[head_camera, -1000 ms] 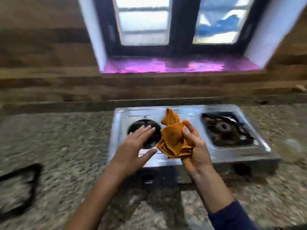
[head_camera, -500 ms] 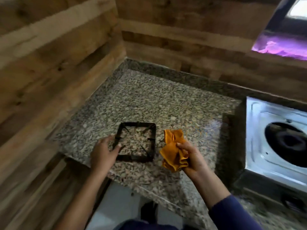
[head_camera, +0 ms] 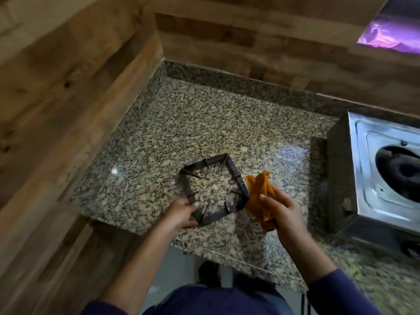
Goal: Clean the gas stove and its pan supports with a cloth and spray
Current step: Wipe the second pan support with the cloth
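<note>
Pan support (head_camera: 212, 188) gripped by left hand (head_camera: 181, 212); right hand (head_camera: 280, 211) holds cloth (head_camera: 258, 196).

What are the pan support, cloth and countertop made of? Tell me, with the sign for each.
Pan support: dark matte metal, probably cast iron or enamelled steel; thin rigid bars.
Cloth: soft orange fabric; crumples in folds.
Countertop: polished speckled granite, likely; glossy reflections.
</note>
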### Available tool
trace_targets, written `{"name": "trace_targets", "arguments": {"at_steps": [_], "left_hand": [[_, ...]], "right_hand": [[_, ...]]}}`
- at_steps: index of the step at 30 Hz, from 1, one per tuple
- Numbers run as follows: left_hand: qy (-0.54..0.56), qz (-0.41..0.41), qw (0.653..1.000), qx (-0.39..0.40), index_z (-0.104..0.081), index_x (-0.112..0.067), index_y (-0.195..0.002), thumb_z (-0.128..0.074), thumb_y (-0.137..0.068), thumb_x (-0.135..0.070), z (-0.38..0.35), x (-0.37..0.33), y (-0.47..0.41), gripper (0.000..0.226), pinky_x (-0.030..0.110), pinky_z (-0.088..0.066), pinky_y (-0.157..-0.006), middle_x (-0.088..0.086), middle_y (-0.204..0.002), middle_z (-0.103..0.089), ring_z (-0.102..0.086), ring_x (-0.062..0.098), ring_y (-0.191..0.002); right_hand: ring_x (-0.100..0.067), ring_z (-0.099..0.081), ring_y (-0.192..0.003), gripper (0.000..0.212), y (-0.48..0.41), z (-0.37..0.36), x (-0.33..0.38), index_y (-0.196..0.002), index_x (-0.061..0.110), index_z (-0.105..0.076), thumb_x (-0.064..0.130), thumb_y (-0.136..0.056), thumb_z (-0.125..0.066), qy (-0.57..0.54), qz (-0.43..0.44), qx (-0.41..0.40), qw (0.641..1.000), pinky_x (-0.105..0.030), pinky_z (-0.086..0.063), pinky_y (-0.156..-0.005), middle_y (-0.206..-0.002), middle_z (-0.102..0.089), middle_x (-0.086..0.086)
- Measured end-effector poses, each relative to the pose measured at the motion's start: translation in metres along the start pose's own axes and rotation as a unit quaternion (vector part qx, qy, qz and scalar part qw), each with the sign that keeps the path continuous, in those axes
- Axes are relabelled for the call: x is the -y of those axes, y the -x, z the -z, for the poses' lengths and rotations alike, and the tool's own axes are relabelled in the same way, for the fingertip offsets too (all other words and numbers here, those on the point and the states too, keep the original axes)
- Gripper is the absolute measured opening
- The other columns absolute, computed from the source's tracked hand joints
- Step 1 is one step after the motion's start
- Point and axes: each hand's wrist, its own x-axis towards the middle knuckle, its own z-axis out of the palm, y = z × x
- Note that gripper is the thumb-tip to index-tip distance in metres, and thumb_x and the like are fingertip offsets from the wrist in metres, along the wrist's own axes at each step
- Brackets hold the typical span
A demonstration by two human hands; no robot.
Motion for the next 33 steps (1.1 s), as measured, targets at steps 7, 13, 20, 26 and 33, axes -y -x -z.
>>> {"name": "trace_targets", "arguments": {"at_steps": [7, 13, 20, 26, 33], "left_hand": [[0.115, -0.023, 0.991, 0.062, -0.047, -0.01, -0.114, -0.044, -0.102, -0.007, -0.067, -0.009, 0.017, 0.013, 0.029, -0.057, -0.052, 0.015, -0.101, -0.066, -0.068, 0.025, -0.078], [0.109, -0.02, 0.994, 0.017, -0.048, -0.007, -0.124, -0.046, -0.102, -0.015, -0.08, -0.009, 0.008, 0.024, 0.036, -0.056, -0.06, 0.017, -0.11, -0.067, -0.068, 0.032, -0.094], [0.156, 0.002, 0.988, -0.008, -0.055, -0.007, -0.105, -0.046, -0.102, -0.028, -0.081, -0.017, 0.005, 0.024, 0.037, -0.056, -0.069, 0.015, -0.094, -0.069, -0.068, 0.031, -0.085], [0.271, -0.018, 0.96, -0.07, -0.054, -0.013, -0.101, -0.042, -0.091, -0.066, -0.095, -0.03, 0.011, 0.054, 0.035, -0.055, -0.054, 0.014, -0.084, -0.065, -0.069, 0.032, -0.07], [0.189, -0.092, 0.962, -0.177, -0.055, -0.011, -0.11, -0.034, -0.101, -0.053, -0.096, -0.042, 0.013, 0.048, 0.029, -0.051, -0.044, 0.009, -0.081, -0.068, -0.059, 0.019, -0.049]], "right_hand": [[-0.016, -0.058, -0.107, 0.044, 0.02, -0.008, -0.051, -0.121, 0.026, -0.068, 0.006, -0.082, -0.069, 0.358, 0.275, 0.0, 0.892, -0.03, -0.049, -0.089, -0.117, -0.06, 0.004], [-0.003, -0.059, -0.092, 0.039, 0.044, -0.019, -0.053, -0.114, 0.03, -0.071, 0.025, -0.076, -0.065, 0.329, 0.199, 0.025, 0.923, -0.012, -0.045, -0.079, -0.101, -0.063, 0.008], [-0.007, -0.061, -0.092, 0.033, 0.005, 0.021, -0.017, -0.11, 0.019, -0.072, 0.0, -0.084, -0.065, 0.229, 0.208, -0.104, 0.945, -0.008, -0.045, -0.073, -0.1, -0.064, 0.001], [-0.013, -0.046, -0.116, 0.042, -0.024, 0.024, -0.045, -0.124, 0.034, -0.065, 0.023, -0.084, -0.058, 0.423, 0.241, 0.078, 0.87, -0.025, -0.038, -0.1, -0.121, -0.05, 0.012], [-0.023, -0.059, -0.095, 0.023, -0.018, 0.075, -0.036, -0.098, 0.025, -0.077, 0.026, -0.077, -0.067, 0.503, 0.295, 0.06, 0.81, -0.035, -0.05, -0.081, -0.099, -0.062, 0.002]]}}
